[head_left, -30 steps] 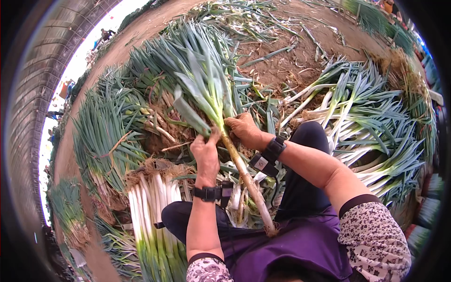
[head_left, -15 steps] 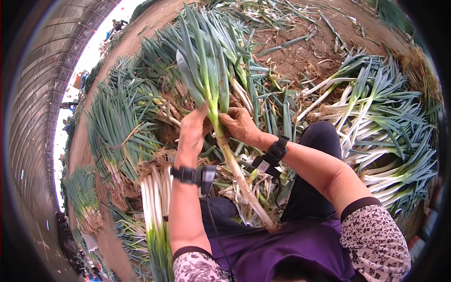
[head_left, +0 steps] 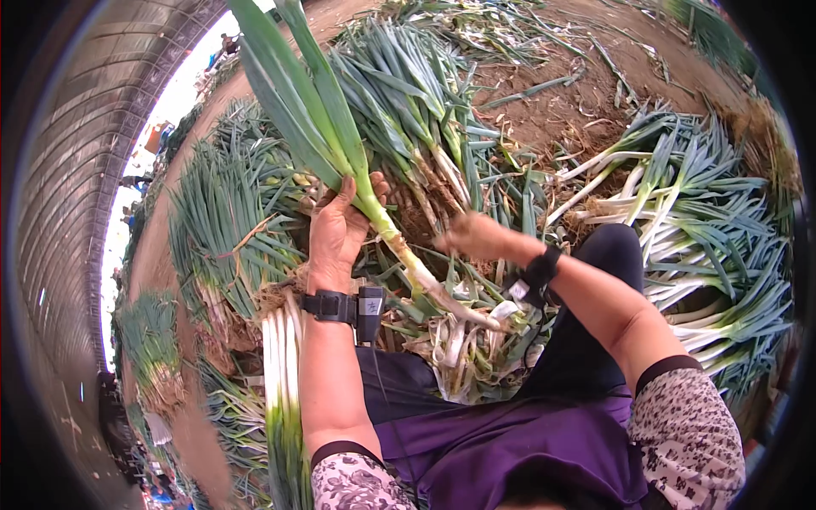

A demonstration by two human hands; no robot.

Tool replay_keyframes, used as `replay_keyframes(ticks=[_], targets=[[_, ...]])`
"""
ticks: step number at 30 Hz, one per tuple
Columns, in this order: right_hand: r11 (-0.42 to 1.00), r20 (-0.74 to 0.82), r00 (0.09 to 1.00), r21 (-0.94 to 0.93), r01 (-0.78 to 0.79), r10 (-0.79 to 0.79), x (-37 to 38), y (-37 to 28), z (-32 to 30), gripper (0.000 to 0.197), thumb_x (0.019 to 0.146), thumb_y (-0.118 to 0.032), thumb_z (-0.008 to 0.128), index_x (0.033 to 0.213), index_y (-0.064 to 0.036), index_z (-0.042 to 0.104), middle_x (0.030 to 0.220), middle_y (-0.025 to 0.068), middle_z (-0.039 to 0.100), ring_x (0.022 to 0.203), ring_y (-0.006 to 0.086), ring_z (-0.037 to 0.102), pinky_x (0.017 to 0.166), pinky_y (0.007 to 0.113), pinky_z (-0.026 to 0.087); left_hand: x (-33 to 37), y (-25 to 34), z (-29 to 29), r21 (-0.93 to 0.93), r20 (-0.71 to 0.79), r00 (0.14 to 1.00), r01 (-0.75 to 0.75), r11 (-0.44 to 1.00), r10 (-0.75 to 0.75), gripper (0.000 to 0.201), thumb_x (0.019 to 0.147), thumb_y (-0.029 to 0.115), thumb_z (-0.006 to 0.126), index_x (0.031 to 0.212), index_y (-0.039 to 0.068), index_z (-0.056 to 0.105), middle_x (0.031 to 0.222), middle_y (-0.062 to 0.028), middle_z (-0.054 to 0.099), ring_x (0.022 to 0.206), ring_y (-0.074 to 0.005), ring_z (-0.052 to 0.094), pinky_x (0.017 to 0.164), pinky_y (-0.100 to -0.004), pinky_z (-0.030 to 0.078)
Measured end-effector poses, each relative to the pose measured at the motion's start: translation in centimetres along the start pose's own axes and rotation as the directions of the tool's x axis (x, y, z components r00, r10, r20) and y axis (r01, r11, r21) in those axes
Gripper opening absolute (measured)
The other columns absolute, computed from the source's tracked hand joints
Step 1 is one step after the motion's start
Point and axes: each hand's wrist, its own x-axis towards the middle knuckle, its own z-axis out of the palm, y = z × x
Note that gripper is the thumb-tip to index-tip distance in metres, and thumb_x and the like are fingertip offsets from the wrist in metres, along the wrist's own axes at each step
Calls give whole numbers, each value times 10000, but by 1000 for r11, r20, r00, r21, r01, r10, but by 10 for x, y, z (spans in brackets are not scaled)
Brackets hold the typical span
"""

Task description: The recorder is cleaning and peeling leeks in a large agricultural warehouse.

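Note:
My left hand (head_left: pixel 338 223) is closed round a long green onion (head_left: pixel 387 231) where its pale stalk meets the green leaves. The onion hangs aslant in front of me, leaves toward the upper left and root end (head_left: pixel 489 321) toward the lower right, above my lap. To the right of the stalk and apart from it is my right hand (head_left: pixel 483 238), smeared by motion; its fingers look bent, but I cannot tell whether they hold anything. Beneath the stalk lies a heap of stripped leaves and skins (head_left: pixel 455 348).
Soil-covered green onions (head_left: pixel 404 85) lie ahead, more bunches (head_left: pixel 225 204) at the left. Clean white-stalked onions (head_left: pixel 285 365) lie by my left forearm, and a large spread of them (head_left: pixel 680 195) at the right. Brown soil (head_left: pixel 544 102) with leaf scraps stretches beyond.
My right hand has left the stalk and moved right. The onion has tilted, its leaves shifting up and left and its root end rising, still in my left hand.

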Motion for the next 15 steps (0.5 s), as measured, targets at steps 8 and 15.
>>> replay_keyframes(ticks=[8,15], targets=[[755,-298,877,450,478,-378,11,-64,-60,434,863,-387,664,1114,-36,622,897,49,642,821,96,541,736,280,473,18,-82,28,157,75,993,81,984,-94,259,901,149,620,1108,-7,604,1066,-87,645,971,-192,612,854,-340,480],[851,-410,884,358,384,-226,16,-39,-64,306,887,-315,645,979,-23,636,759,31,612,703,115,511,638,311,455,12,-155,24,142,-134,989,81,987,-62,202,899,154,618,1025,5,669,902,-9,665,779,-75,587,673,-207,436]])
